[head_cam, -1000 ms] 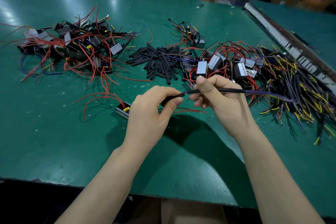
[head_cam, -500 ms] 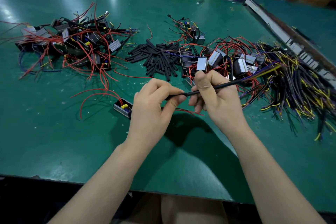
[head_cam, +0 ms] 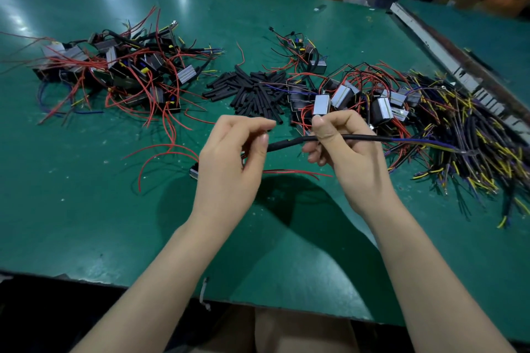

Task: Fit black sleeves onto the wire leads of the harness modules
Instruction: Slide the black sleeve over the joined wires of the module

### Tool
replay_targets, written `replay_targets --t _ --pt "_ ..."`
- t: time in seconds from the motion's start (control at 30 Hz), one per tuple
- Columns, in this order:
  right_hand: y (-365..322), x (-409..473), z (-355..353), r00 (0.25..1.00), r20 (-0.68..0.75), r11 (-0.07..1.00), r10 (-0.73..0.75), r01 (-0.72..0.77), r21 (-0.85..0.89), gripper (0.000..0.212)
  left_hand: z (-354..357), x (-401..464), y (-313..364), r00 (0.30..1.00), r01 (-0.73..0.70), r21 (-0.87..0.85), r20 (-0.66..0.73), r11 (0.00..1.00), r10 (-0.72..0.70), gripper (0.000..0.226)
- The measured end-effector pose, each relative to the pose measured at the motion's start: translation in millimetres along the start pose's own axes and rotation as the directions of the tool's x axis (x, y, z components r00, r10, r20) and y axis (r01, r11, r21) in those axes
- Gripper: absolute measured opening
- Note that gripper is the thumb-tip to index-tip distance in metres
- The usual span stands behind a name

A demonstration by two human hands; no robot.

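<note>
My right hand (head_cam: 347, 149) pinches a long black sleeve (head_cam: 289, 142) between thumb and fingers above the green table (head_cam: 86, 209). Purple and yellow wire (head_cam: 430, 143) runs out of the sleeve's right end into the pile at the right. My left hand (head_cam: 229, 160) is curled at the sleeve's left end, thumb tip against it and index finger raised above. A harness module (head_cam: 194, 172) peeks out under the left hand, with red leads (head_cam: 292, 172) trailing on the table. Loose black sleeves (head_cam: 252, 92) lie heaped behind my hands.
A pile of modules with red wires (head_cam: 120, 77) sits at the left, more silver-faced modules (head_cam: 344, 97) at centre right, and a heap of black, yellow and purple wires (head_cam: 481, 146) at the far right. A metal rail (head_cam: 447, 60) borders the table's right side.
The sleeve has dropped from an upward slant to nearly level. My left index finger has lifted off it, and the hands have drawn a little apart.
</note>
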State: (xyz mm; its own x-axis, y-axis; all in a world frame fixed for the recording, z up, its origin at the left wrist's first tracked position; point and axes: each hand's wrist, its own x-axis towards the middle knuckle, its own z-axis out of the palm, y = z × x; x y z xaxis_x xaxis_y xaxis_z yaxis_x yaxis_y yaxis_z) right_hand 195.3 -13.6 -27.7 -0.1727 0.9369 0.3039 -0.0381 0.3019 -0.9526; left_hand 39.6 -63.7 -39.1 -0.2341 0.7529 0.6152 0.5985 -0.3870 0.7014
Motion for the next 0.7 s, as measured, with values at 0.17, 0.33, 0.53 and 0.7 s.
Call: replay_targets --t 0.17,0.33,0.53,0.7 --pt "-3 -1 -3 0.997 0.072 0.999 -0.029 0.027 0.032 0.006 -27 28 -7 0.884 0.229 0.048 0.407 0.972 -0.228 0.019" --pt "-9 -3 -5 0.984 0.173 0.999 -0.045 0.041 0.028 0.017 -39 50 -16 0.629 0.376 0.042 0.722 0.926 -0.288 0.016" --pt "-11 -4 -5 0.977 0.208 0.999 -0.042 0.044 -0.004 0.019 -36 48 -15 0.701 0.308 -0.02 0.681 0.951 -0.213 0.009" --pt "-10 -4 -5 0.978 0.195 0.997 -0.073 0.072 0.01 0.015 -29 40 -13 0.796 0.344 -0.159 0.572 0.925 -0.198 0.007"
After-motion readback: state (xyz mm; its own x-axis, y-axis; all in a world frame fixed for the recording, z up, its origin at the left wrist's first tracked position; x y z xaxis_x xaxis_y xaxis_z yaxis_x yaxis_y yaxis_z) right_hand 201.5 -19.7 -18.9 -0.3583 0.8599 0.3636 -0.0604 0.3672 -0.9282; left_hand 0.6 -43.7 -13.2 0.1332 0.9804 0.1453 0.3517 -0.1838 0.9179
